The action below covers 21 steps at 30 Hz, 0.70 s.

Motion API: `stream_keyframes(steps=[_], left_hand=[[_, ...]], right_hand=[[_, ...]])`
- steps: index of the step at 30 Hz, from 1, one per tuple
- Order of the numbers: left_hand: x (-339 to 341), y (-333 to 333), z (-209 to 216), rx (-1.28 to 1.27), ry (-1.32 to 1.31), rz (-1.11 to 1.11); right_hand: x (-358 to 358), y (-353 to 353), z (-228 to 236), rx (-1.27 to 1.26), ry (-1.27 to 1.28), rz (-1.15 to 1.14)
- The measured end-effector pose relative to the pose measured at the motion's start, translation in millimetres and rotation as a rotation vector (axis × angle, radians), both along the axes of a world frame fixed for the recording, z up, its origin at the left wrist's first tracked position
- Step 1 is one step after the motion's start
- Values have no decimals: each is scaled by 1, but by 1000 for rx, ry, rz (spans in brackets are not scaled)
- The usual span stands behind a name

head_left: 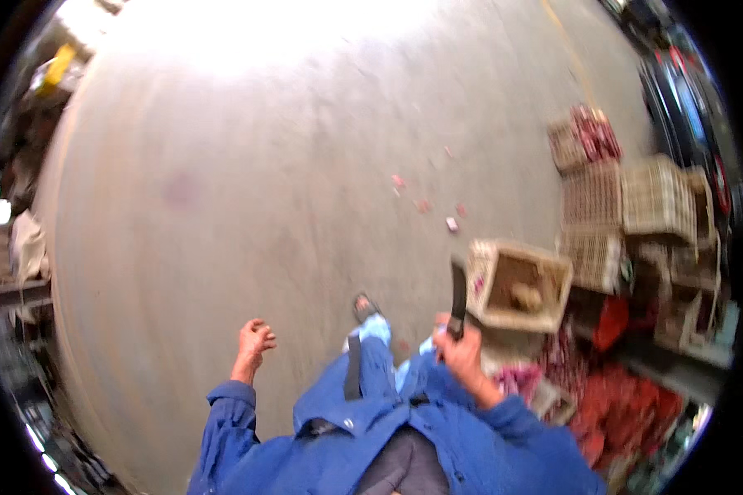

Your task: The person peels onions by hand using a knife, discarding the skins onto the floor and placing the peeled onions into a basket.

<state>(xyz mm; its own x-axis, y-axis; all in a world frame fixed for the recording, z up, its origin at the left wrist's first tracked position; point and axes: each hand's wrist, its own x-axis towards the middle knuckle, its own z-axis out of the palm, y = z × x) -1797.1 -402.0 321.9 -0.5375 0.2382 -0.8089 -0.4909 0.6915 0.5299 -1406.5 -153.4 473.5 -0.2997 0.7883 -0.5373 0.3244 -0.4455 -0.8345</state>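
My right hand point(461, 353) is closed around the handle of a knife point(459, 290), whose dark, broad blade points up and away from me. Just to the right of the blade, a cream plastic crate point(516, 320) stands on the floor with something pale brown inside, too blurred to name. Out to the left, over bare floor, hangs my left hand point(254, 340), its fingers loosely bent and slightly apart with nothing in them.
Several cream crates point(593, 194) are stacked at the right, some with dark red packets point(596, 132) on top. Red sheeting point(623, 412) lies at the lower right. Small scraps point(451, 223) litter the grey floor point(264, 190). Shelving point(25, 293) lines the left side.
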Motion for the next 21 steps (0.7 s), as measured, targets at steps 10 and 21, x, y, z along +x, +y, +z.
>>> stream_keyframes(steps=[10,21], left_hand=[[-219,206,5,253,217,-305],[-466,75,-101,-320,387,-66]], right_hand=[[-227,74,-26,21,-83,259],[-683,313,1,-23,-81,574]])
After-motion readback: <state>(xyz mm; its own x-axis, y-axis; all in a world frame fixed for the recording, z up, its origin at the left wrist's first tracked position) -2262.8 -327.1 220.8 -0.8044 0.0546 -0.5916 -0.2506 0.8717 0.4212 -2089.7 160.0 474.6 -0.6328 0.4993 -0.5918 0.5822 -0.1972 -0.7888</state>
